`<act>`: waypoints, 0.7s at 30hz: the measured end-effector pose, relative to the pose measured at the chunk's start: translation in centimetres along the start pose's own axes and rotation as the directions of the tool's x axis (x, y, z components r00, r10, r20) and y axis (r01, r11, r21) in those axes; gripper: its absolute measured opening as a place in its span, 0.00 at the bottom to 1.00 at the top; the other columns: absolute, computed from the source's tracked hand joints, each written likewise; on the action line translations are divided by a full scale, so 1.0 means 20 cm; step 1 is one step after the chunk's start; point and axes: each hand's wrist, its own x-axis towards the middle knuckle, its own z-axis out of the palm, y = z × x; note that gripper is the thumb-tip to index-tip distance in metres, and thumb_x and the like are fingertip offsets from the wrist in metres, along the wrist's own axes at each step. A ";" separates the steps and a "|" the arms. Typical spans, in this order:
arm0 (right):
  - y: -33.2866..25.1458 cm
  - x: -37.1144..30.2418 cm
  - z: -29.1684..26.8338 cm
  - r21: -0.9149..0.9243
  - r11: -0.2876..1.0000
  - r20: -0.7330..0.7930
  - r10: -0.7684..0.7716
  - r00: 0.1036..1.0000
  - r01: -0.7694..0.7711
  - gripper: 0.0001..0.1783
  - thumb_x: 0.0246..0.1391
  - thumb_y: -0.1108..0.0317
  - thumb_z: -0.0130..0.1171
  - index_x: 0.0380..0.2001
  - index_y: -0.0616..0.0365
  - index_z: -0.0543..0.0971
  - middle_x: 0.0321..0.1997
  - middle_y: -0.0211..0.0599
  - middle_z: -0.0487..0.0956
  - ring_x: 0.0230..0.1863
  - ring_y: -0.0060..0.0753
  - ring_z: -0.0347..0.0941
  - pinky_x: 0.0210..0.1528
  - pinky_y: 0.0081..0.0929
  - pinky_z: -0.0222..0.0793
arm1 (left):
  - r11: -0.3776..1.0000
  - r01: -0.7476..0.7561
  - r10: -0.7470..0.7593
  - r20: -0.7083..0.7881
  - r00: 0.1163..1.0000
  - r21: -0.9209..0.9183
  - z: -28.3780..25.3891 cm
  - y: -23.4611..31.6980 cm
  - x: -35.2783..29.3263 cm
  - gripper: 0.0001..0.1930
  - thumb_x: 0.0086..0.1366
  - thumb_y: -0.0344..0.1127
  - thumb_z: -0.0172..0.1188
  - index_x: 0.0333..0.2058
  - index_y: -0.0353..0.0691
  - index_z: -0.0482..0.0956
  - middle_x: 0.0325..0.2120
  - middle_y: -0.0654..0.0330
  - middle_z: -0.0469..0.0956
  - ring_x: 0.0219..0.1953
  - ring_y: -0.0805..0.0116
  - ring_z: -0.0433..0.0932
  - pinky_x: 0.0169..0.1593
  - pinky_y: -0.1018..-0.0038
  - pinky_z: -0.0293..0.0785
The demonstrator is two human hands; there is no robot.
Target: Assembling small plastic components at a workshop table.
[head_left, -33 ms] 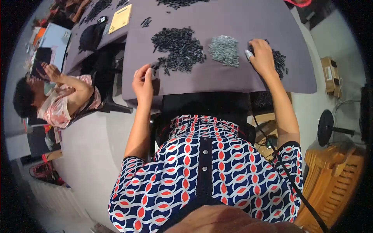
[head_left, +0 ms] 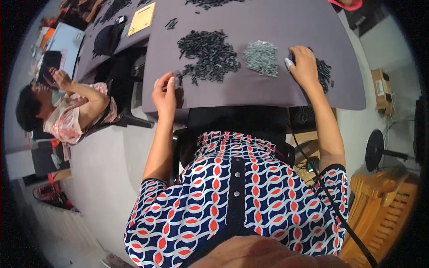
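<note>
My left hand [head_left: 164, 94] is over the near edge of the table, beside a broad pile of small black pieces [head_left: 210, 56]. Its thumb and fingertips come close together; whatever they may pinch is too small to make out. My right hand [head_left: 305, 67] curls palm down at the right, with a white wrap [head_left: 289, 62] around one digit. Dark pieces show between and under its fingers. Beside it spreads a smaller heap of black pieces [head_left: 323, 71]. Between the hands lies a mound of small grey-silver pieces [head_left: 261, 58].
A grey cloth covers the table [head_left: 263, 94]. Further off lie a few loose black pieces [head_left: 171, 23] and another black pile [head_left: 210, 3]. A yellow pad [head_left: 142, 19] is on the adjoining table. Another person [head_left: 76, 107] sits at the left. A wooden chair [head_left: 384, 214] stands at lower right.
The table and its piles sit slightly further right in the view. Both hands keep nearly the same pose; the other person's raised hand shifts a little.
</note>
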 end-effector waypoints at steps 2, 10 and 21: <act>-0.03 0.01 0.00 0.025 1.000 -0.048 0.007 0.999 -0.006 0.21 0.46 0.70 0.62 0.45 0.61 0.76 0.51 0.46 0.75 0.56 0.50 0.68 0.60 0.43 0.59 | 0.998 0.003 -0.003 0.001 1.000 0.056 -0.03 -0.02 0.01 0.11 0.63 0.31 0.59 0.42 0.34 0.81 0.37 0.56 0.78 0.39 0.66 0.77 0.45 0.74 0.73; 0.05 0.02 0.08 0.085 0.994 -0.052 -0.070 0.996 0.074 0.18 0.38 0.82 0.57 0.38 0.60 0.76 0.44 0.42 0.76 0.49 0.50 0.70 0.54 0.41 0.64 | 0.941 -0.155 0.109 0.164 0.980 0.300 0.00 -0.02 0.05 0.12 0.59 0.29 0.61 0.42 0.37 0.81 0.37 0.51 0.78 0.35 0.57 0.78 0.42 0.69 0.74; -0.08 0.02 -0.05 0.132 0.984 -0.158 -0.094 0.983 0.115 0.15 0.42 0.78 0.60 0.37 0.59 0.78 0.48 0.43 0.77 0.53 0.50 0.69 0.56 0.41 0.65 | 0.927 -0.198 0.124 0.241 0.963 0.317 0.03 -0.02 0.11 0.10 0.58 0.30 0.64 0.39 0.37 0.81 0.33 0.53 0.78 0.32 0.59 0.78 0.39 0.69 0.74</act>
